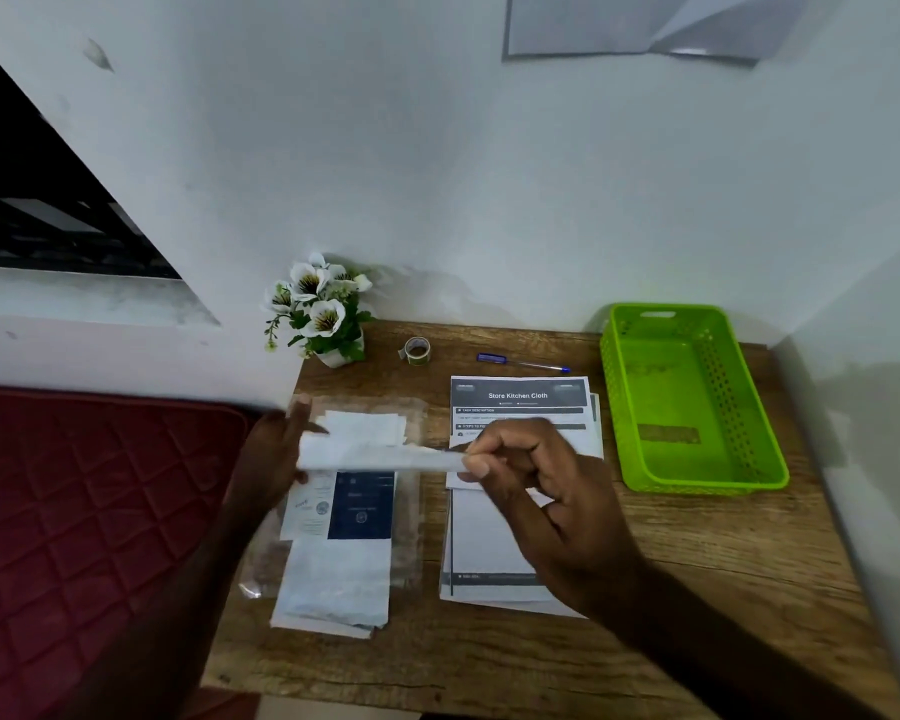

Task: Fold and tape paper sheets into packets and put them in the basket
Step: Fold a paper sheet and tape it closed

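Your right hand (520, 459) is nearest the lens, its forearm coming in from the lower right, and its thumb and fingertips are pinched shut on the right end of a folded paper sheet (380, 454). Your left hand (276, 454) grips the sheet's left end, fingers curled round it, so the sheet hangs level between both hands, above the desk (697, 563).

Beneath the sheet lies a clear plastic sleeve (411, 511) with paper slips and a dark blue card (360, 506) on it (the print is too blurred to read). Just to its right a stack of printed sheets (520, 402) rests flat, partly hidden by your right hand.

The green basket (692, 402) sits at the far right of the desk, well apart from the folded sheet, with what looks like a flat brownish strip on its floor. Along the far edge, left to right, stand a small pot of white flowers (318, 309), a roll of tape (417, 349) and a blue pen (523, 362). A red quilted mattress (89, 511) lies left of the desk.
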A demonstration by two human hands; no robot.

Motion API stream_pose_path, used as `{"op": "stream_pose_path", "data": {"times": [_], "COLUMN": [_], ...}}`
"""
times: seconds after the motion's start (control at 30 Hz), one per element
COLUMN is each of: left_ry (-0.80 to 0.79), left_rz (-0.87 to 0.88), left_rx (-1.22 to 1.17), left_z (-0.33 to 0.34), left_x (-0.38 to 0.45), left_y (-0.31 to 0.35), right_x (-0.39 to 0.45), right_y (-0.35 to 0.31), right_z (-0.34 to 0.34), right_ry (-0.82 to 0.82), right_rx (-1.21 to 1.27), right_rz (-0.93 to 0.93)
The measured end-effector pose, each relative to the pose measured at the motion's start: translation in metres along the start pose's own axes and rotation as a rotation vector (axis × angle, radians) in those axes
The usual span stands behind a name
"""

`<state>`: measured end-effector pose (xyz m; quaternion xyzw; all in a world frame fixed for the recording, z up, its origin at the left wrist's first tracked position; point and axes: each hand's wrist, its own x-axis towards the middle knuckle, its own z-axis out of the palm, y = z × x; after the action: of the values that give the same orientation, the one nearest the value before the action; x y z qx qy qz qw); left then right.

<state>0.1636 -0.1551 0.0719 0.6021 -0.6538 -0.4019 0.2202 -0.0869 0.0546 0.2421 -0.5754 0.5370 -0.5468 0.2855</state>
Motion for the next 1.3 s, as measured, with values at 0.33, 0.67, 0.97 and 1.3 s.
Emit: {"op": "stream_pose_path", "data": {"times": [0.33,0.67,0.97,1.3], "left_ry": [-0.871,-0.228,0.293,0.367], "left_rz": [-0.547,-0.495,-0.280,0.372], "left_rx": [-0.163,-0.648,-0.287,0.342], "left_z": [-0.002,0.002,0.030,0.097], "left_x": [0.003,0.003,-0.029,-0.061], "left_y": [0.013,0.012,0.006,0.024], "right_x": [-0.019,-0.016,-0.031,-0.026], "right_y": [0.040,0.108,0.176,0.181], "right_z": [-0.003,-0.006,-0.015,-0.040], "right_ry": [-0.278,0.238,0.482,-0.121], "right_rx": [-0.133,0.072,-0.225,-0.953], "right_rz": [-0.030,0.328,0.457,0.524]}}
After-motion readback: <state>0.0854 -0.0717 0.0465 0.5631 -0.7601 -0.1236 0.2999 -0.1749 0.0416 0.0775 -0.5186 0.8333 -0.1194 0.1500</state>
